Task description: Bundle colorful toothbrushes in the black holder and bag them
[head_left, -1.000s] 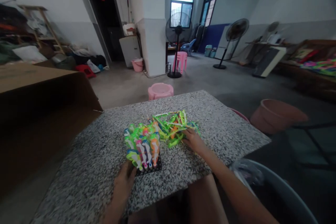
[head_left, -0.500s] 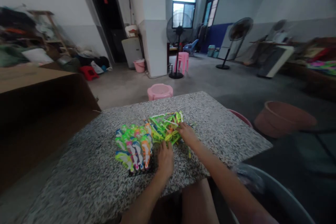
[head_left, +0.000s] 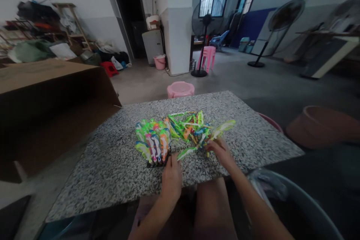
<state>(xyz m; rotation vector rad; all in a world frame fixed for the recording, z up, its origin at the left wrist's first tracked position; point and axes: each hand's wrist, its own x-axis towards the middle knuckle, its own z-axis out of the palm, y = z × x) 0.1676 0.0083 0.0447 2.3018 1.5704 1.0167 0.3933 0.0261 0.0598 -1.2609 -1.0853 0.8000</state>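
Observation:
My left hand (head_left: 172, 174) is at the near side of the granite table, its fingers closed on one end of a slender green-and-white plastic piece (head_left: 187, 152). Farther right, my right hand (head_left: 221, 152) pinches a translucent yellow-green plastic piece (head_left: 224, 129) that sticks up and away from me. Between and beyond the hands lies a loose heap of thin coloured plastic pieces (head_left: 187, 133), mostly green, with orange, white and blue. Left of the heap, similar pieces (head_left: 154, 140) stand in tight rows on a black base (head_left: 152, 164), close beside my left hand.
The speckled granite table (head_left: 112, 172) has a large open cardboard box (head_left: 56, 78) on its left. Beyond its far edge stands a pink stool (head_left: 180, 89). A grey-blue tub (head_left: 306, 198) with clear plastic is at the near right, and a pink bucket (head_left: 320, 127) farther right.
Both hands have drawn back from the heap, each now with a plastic piece. The left came toward me, the right moved rightward. The whole view has also shifted.

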